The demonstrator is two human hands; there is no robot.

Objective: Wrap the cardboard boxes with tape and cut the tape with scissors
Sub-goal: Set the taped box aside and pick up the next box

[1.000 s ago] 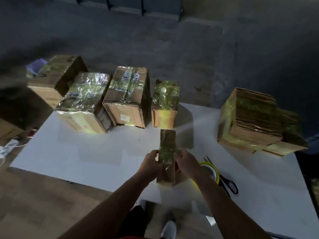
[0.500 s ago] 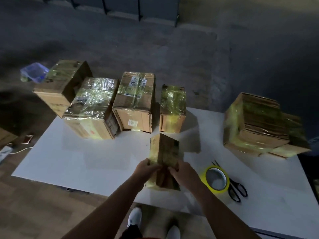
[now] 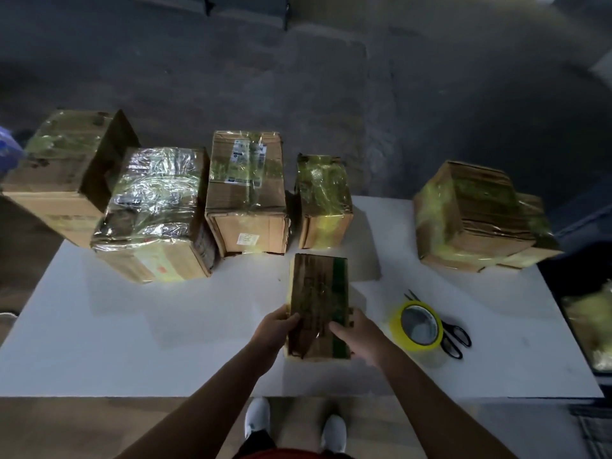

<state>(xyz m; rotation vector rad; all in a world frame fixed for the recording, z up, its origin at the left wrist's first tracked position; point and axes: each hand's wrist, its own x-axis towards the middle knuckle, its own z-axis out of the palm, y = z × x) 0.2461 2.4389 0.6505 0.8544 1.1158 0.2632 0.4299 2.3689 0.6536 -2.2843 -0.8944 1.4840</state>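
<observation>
The scene is dim, with the floor [image 3: 298,77] almost black and only the white table [image 3: 132,326] catching much light. Light falls from above and near the camera, so the boxes [image 3: 245,193] cast soft grey shadows on the table, and the tape on them gives crinkled glare. Wide-angle bending curves the edges, where the corners look smeared and soft.

I read this as a packing or storage room, dim and bare. A white bench [image 3: 165,326] carries a row of taped cardboard boxes [image 3: 246,193], a yellow tape roll [image 3: 418,327] and black scissors [image 3: 455,337] just beside it. Grey concrete floor [image 3: 298,77] beyond (rough, patchy), dark cabinet bases at the top edge, brown floor near my white shoes [image 3: 256,417].
</observation>
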